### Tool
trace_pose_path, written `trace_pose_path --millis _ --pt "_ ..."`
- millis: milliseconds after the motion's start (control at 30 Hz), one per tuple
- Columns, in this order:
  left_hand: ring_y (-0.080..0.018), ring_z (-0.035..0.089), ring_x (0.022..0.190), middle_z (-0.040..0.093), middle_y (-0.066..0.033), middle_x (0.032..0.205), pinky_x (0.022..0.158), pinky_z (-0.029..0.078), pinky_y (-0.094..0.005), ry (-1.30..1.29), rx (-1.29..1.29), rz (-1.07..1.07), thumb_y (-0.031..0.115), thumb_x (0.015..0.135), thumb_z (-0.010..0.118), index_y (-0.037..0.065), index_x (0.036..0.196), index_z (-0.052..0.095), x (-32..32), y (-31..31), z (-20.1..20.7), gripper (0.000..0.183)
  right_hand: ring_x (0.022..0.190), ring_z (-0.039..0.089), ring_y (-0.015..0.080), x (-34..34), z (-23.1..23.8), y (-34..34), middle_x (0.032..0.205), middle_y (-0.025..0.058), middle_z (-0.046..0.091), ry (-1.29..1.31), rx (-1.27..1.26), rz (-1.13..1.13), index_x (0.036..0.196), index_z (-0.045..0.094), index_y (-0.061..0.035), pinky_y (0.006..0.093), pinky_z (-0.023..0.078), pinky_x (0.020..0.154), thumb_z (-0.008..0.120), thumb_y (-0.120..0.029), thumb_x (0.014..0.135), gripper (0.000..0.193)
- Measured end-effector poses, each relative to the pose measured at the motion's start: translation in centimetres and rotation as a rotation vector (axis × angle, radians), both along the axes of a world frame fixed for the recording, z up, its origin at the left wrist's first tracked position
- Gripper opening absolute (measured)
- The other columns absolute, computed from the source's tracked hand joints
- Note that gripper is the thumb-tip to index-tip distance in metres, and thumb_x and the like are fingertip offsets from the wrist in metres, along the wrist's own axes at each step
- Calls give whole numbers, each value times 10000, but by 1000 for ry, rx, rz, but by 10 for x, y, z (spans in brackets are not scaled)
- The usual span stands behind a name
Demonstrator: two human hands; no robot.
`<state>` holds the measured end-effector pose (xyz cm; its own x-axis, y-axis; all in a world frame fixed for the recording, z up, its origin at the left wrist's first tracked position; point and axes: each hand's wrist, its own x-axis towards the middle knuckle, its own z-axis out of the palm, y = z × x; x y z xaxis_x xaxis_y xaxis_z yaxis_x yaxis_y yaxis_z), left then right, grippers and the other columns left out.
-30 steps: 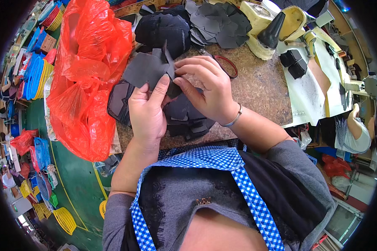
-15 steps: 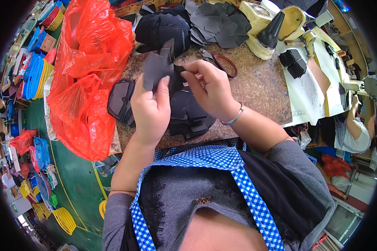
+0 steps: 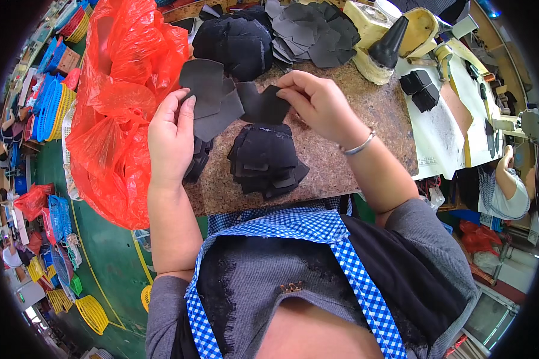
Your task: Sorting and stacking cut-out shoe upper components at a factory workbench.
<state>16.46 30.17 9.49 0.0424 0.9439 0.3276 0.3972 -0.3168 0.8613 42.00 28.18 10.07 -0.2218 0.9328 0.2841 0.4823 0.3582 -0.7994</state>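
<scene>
Between thumb and fingers, my left hand [image 3: 172,134] pinches dark grey cut material pieces [image 3: 202,90], which overlap and fan out to the right. My right hand [image 3: 317,105] grips a black notched cut piece [image 3: 263,105] by its right edge. The two holdings meet or nearly meet; I cannot tell if they are joined. Below them on the table lies a stack of black cut pieces [image 3: 263,155]. Another dark stack [image 3: 197,161] is partly hidden behind my left hand and wrist. Farther back sit a thick black pile [image 3: 233,45] and a loose heap of grey pieces [image 3: 317,33].
A red plastic bag [image 3: 126,119] covers the table's left side. At the back right stand a black cone [image 3: 389,42] and a cream-coloured machine part [image 3: 365,24]. A small black stack [image 3: 419,90] rests on white sheets [image 3: 428,140]. Another person's arm [image 3: 506,173] shows at far right.
My hands have moved apart, the left one leftward and the right one rightward, each holding material. The stack below is now more exposed. The scissors seen earlier behind my right hand are now hidden.
</scene>
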Motion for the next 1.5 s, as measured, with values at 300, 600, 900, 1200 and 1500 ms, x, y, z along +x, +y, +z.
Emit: trace_pose_path --millis 300,600,900,1200,1500 --pt "-62 507 803 621 -11 887 736 437 -214 -269 -205 -10 119 962 602 -58 1086 618 -3 13 -21 216 644 567 44 12 -14 29 764 -11 620 219 -381 64 1014 646 14 197 470 603 616 -81 944 122" --pt "-80 566 827 659 -29 923 762 470 -240 -219 -167 43 106 961 596 -59 1080 621 -16 15 -23 205 637 570 52 12 -20 51 780 0 637 201 -359 156 1025 655 18 205 482 596 634 -89 932 144" --pt "-43 574 844 659 -12 938 746 464 -201 -306 -308 -86 100 943 626 -28 1088 651 -20 3 6 196 881 637 234 53 -54 65 997 115 665 -641 471 -449 1118 628 -31 354 511 794 760 -176 788 383" --pt "-47 598 744 661 1 845 678 469 -185 -428 -405 -397 61 877 710 -10 982 653 21 2 21 140 882 606 102 -29 24 24 971 30 676 104 -44 368 1209 621 -52 242 494 790 798 -98 756 488" --pt "-74 626 804 691 -43 911 762 487 -197 -789 -625 -403 95 937 631 -15 1044 664 18 -18 4 158 864 608 49 -36 5 4 931 2 680 428 -315 139 950 706 -1 209 502 780 732 -40 837 122"
